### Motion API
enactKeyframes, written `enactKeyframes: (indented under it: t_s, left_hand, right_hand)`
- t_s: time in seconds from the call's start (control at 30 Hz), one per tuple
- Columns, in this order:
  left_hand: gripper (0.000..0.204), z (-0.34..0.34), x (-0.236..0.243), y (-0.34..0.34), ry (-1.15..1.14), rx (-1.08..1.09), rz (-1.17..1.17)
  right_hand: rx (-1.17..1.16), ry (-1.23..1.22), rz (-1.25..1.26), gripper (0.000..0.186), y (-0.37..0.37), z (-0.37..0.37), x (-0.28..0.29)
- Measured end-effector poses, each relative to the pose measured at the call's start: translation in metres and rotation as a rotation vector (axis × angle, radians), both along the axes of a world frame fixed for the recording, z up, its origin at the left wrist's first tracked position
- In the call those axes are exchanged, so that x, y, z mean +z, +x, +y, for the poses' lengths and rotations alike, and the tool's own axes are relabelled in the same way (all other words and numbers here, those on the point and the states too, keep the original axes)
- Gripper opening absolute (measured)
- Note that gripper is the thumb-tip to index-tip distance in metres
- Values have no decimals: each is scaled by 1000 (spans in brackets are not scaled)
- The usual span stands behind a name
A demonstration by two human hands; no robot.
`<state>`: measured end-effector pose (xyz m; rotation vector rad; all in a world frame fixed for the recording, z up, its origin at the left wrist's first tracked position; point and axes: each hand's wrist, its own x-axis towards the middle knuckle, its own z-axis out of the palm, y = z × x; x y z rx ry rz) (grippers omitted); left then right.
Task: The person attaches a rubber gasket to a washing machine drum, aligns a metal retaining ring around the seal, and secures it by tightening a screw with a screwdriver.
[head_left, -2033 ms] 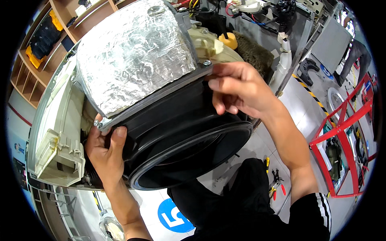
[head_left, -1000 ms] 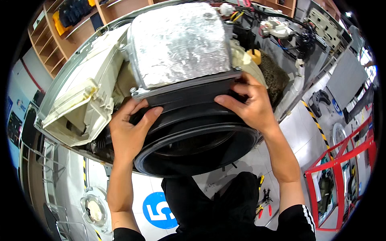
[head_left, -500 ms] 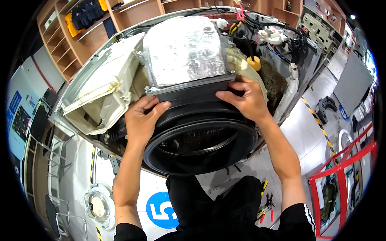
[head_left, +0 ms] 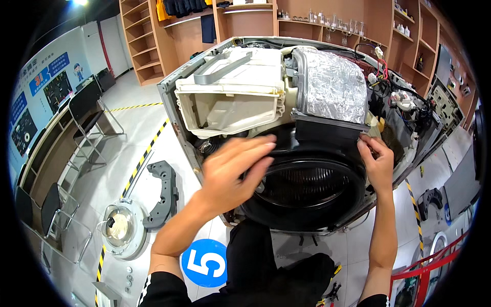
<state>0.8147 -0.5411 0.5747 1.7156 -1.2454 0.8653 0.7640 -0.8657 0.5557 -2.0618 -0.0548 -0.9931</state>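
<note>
An opened-up washing machine stands before me, its top and front panels off. The black rubber door gasket [head_left: 255, 204] rings the metal drum [head_left: 307, 187], and its raised collar [head_left: 327, 134] meets a foil-covered duct [head_left: 335, 84]. At the collar's right corner my right hand [head_left: 377, 161] is closed, thumb and fingers pinching the rubber edge. My left hand [head_left: 230, 171], slightly blurred, hovers in front of the gasket's left side with fingers stretched out and nothing in them. Beside the duct sits the cream detergent drawer housing [head_left: 230, 105], a loose grey strip [head_left: 222, 71] lying on top.
A dark counterweight block [head_left: 162, 194] and a round door assembly [head_left: 121, 228] lie on the floor at left. Chairs [head_left: 89, 117] stand farther left. Wires [head_left: 404, 100] run along the machine's right side. Pliers [head_left: 333, 292] and a red-framed rack [head_left: 427, 273] are at lower right.
My left hand has let go of the rubber collar and drawn away to the left. The right hand stays at the collar's right corner. My view has swung left.
</note>
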Motion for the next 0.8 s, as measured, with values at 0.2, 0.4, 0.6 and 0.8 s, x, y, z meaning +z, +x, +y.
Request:
enactKeyframes:
  t_s: [0.2, 0.4, 0.6, 0.8]
  left_hand:
    - [33, 55, 72, 25, 59, 736, -489]
    - [21, 64, 89, 45, 91, 530, -159]
    - [13, 83, 74, 1, -112, 415, -382]
    - [21, 84, 33, -44, 165, -21, -379]
  right_hand:
    - [104, 148, -40, 20, -23, 3, 4]
    - [116, 107, -63, 19, -37, 4, 4]
    - [147, 160, -120, 19, -51, 6, 10]
    - [224, 363, -55, 25, -64, 2, 14]
